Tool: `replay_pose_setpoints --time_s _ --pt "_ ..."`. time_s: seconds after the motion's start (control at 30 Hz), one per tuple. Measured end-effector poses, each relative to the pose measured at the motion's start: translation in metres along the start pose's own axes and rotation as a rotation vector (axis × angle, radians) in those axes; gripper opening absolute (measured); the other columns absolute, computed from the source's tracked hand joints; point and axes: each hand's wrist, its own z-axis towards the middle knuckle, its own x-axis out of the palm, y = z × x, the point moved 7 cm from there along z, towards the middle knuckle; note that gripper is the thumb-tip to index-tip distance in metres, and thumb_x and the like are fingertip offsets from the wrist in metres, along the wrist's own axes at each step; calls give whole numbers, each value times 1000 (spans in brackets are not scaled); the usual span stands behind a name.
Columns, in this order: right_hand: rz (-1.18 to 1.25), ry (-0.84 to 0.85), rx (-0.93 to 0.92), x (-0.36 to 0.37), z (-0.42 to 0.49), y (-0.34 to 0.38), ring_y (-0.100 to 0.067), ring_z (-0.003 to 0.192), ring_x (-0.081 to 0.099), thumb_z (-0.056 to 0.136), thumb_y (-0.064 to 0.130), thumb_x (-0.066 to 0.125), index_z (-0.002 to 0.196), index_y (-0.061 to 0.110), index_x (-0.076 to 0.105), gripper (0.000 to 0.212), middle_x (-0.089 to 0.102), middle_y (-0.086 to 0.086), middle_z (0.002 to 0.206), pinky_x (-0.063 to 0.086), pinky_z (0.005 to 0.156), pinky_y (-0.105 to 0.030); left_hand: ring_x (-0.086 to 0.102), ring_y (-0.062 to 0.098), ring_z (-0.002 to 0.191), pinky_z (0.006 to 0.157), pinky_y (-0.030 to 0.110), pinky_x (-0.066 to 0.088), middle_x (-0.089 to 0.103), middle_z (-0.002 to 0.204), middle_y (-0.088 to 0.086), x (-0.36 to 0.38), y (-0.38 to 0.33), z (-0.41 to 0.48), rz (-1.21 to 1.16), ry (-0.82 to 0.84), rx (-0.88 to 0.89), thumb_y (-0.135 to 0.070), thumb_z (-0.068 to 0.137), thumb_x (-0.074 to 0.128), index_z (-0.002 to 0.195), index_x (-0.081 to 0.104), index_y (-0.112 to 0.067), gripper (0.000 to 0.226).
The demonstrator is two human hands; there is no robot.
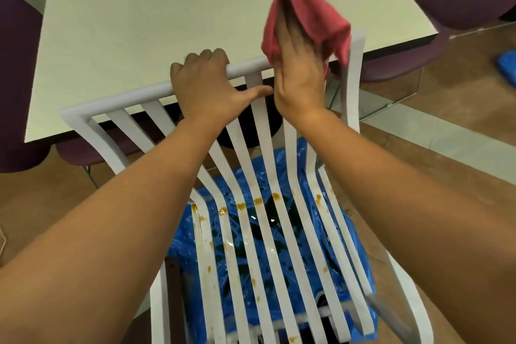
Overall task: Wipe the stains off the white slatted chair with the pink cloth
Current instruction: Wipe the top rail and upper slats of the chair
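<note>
Orange stains [275, 196] are lying unwiped across the seat slats of the white slatted chair [245, 67], well below its top rail; wiping is looking barely begun, with nearly all remaining; pink cloth [307, 22] is hanging just above the rail's right end, draped over the straight fingers of the right hand [300, 75], which is carrying it flat and extended; left hand [206, 84] is curling round the rail's middle, gripping it.

The left hand [206, 86] is gripping the top rail of the white slatted chair [245, 66] while the right hand [298, 75], fingers straight, is carrying the pink cloth [315, 17] draped over them.
</note>
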Motion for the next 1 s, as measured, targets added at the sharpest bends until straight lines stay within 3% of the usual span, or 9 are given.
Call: replay_pose_setpoints --time_s 0.2,0.27,0.4,0.53,0.63,0.7,0.77,0.9,1.0 --pt "-239 -15 -294 16 5 12 -26 106 64 92 23 56 129 16 66 40 71 -1 118 38 102 -42 43 21 74 72 37 27 50 76 -3 2 0 1 -18 -17 15 -90 66 45 79 49 -21 70" --pt "-298 -77 -379 18 -11 0 -26 114 60 93 22 62 132 18 65 39 69 -3 123 38 106 -43 42 21 76 72 37 27 48 77 -4 3 1 2 -18 -10 21 -95 64 44 81 49 -22 76" --pt "-440 -105 -450 23 -30 -31 -22 150 26 94 8 64 153 23 34 68 43 -6 156 13 124 -46 42 22 75 73 39 30 49 77 -2 4 1 2 1 -44 4 -97 71 35 81 49 -20 79" --pt "-440 38 -380 37 -51 -48 -17 155 -10 92 0 61 161 25 -1 96 -8 4 169 -6 125 -44 41 22 75 75 40 32 47 77 -2 8 2 4 6 -42 1 -98 70 35 82 51 -19 81" --pt "-385 163 -360 45 -81 -60 -31 143 31 87 -6 58 151 13 40 69 44 -12 154 16 121 -52 43 22 77 75 39 31 47 78 -2 7 2 4 5 -39 5 -99 68 36 83 49 -20 82" --pt "-361 325 -200 52 -108 -80 -31 103 54 93 -1 52 118 10 63 29 66 -16 108 45 97 -51 47 23 80 76 40 32 48 81 -2 8 1 3 11 -25 10 -99 65 39 85 48 -20 81" --pt "-146 486 73 53 -125 -86 -17 70 49 98 11 53 90 16 61 13 55 -3 76 45 75 -40 49 24 83 77 39 32 48 82 -3 8 1 2 26 -18 13 -98 65 41 86 48 -21 80" --pt "-285 710 57 46 -122 -65 -15 78 54 106 17 44 124 3 62 29 56 -8 95 45 89 -24 42 22 78 75 39 30 47 80 -2 8 0 3 43 -16 5 -96 67 42 84 48 -20 77" --pt "-132 459 141 22 -75 -37 -23 76 44 105 17 39 124 -1 62 35 51 -14 85 49 77 -29 39 23 77 75 41 31 47 78 -2 7 1 2 40 -37 6 -87 77 40 83 48 -20 68"
